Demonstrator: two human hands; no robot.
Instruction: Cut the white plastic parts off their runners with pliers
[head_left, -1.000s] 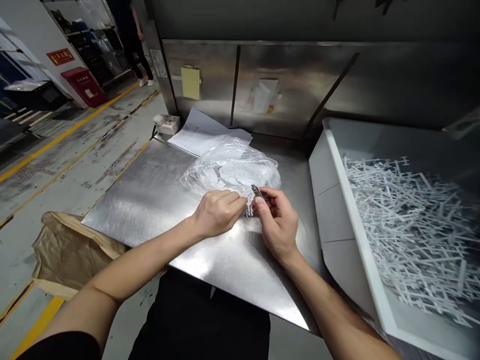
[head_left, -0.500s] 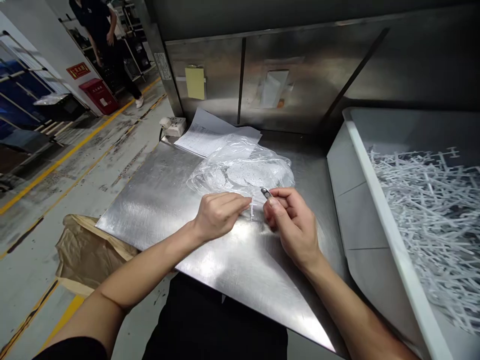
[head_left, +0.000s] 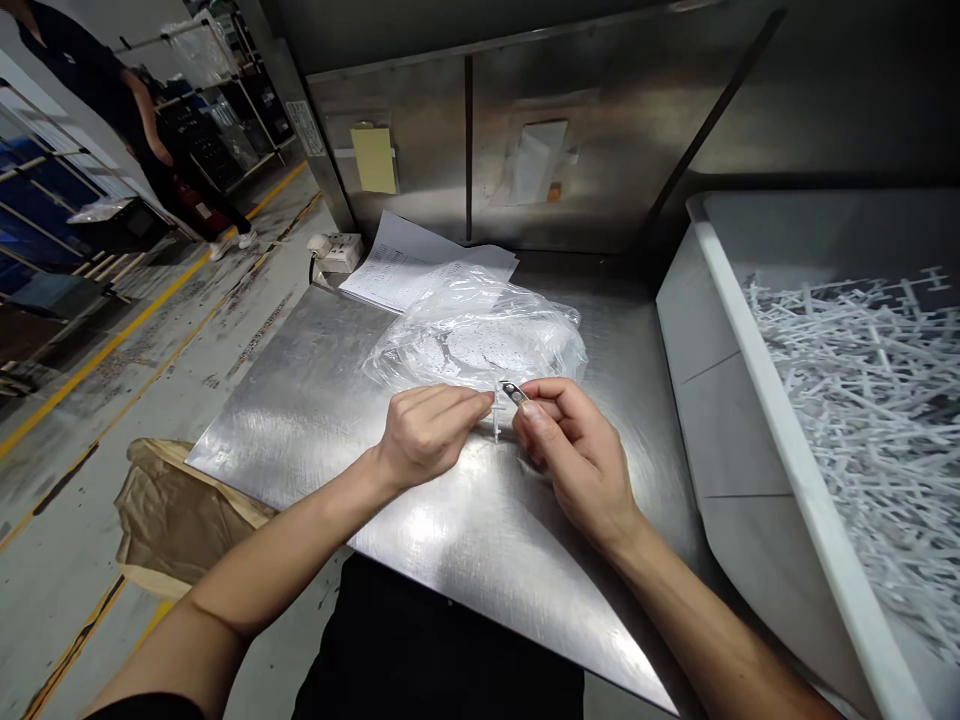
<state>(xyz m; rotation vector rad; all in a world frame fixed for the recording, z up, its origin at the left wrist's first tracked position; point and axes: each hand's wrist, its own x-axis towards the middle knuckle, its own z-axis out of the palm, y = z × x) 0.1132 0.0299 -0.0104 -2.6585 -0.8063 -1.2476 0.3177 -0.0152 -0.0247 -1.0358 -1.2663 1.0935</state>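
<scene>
My left hand pinches the end of a small white plastic piece, a thin stem with short crossbars, held above the metal table. Closed around a nail clipper, my right hand is just to the right. The clipper's metal tip lies right beside the upper part of the white piece; whether they touch I cannot tell. Beyond both hands a clear plastic bag lies on the table, with small pale bits in it.
A big white bin full of white plastic pieces stands on the right. Printed sheets and a power socket are at the back. A brown paper bag sits left, below the table. A person stands at far left.
My right hand with the nail clipper has come left, closer to the white piece in my left hand. The person in the background has moved left and nearer. My view has shifted slightly.
</scene>
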